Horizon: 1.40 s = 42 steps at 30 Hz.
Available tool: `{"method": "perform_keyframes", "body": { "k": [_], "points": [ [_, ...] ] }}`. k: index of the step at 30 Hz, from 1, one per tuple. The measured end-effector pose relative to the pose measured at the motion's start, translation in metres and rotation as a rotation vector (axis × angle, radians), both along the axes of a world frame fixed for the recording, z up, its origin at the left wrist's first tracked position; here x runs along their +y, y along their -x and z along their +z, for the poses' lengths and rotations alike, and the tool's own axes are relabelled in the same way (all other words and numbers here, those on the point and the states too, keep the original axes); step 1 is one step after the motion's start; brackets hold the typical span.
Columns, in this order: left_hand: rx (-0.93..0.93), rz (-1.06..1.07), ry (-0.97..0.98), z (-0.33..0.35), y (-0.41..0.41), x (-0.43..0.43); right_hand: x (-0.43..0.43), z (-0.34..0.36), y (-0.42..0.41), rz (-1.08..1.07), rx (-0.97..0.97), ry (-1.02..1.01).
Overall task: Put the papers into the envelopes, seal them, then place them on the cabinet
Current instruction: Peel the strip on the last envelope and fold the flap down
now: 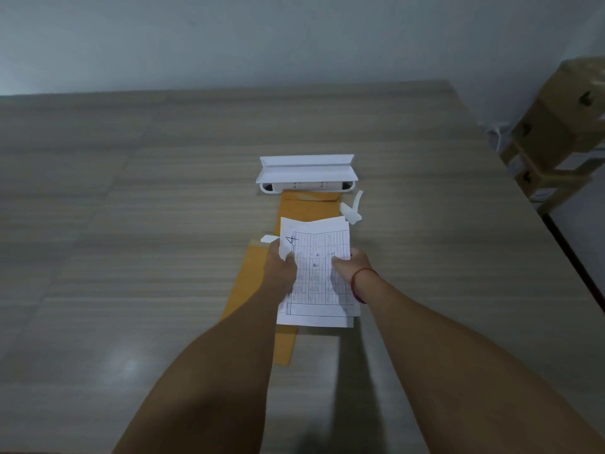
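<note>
Both forearms reach in from the near edge, toward the white holder [306, 173] that serves as reference. The tabletop [131, 224], of wood grain, carries that holder right of its middle. Tan boxes [556, 126] stand off the tabletop, well to the right of the holder. One orange envelope [307, 208] lies with its far end touching the holder's near edge; a second orange envelope [242, 290] lies nearer and left of it. The papers [316, 290], printed with a grid, are held above the envelopes, on the holder's near side. The left hand [281, 267] grips their left edge and the right hand [352, 267] grips their right edge, thumbs on top. White strips [352, 209] lie just near-right of the holder. A red cord [357, 283] circles the right wrist.
</note>
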<state>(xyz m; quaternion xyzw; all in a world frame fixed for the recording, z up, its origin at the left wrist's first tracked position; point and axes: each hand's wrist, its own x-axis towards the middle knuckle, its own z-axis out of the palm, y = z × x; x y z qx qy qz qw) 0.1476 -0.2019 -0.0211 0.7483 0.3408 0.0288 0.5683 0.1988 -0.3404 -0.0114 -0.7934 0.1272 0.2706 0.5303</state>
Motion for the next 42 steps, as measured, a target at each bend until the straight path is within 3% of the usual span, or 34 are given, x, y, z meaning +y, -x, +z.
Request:
{"method": "perform_keyframes", "body": {
  "k": [7, 16, 22, 28, 38, 42],
  "points": [
    [0.036, 0.064, -0.049, -0.003, -0.014, 0.045, 0.038, -0.006, -0.014, 0.162, 0.048, 0.118],
    [0.111, 0.019, -0.088, -0.017, -0.040, 0.070, 0.069, -0.025, -0.040, 0.220, 0.050, 0.280],
    [0.221, -0.083, -0.267, -0.024, -0.054, 0.098, 0.078, -0.025, -0.071, -0.039, -0.080, 0.279],
    [0.356, -0.520, -0.482, -0.030, -0.042, 0.111, 0.086, -0.016, -0.097, -0.322, -0.152, 0.233],
    [0.337, -0.709, -0.597, -0.025, -0.042, 0.108, 0.110, -0.019, -0.090, -0.377, -0.156, 0.040],
    [0.333, -0.706, -0.533, -0.024, -0.043, 0.107, 0.114, -0.022, -0.087, -0.326, -0.171, 0.012]
  ]
}}
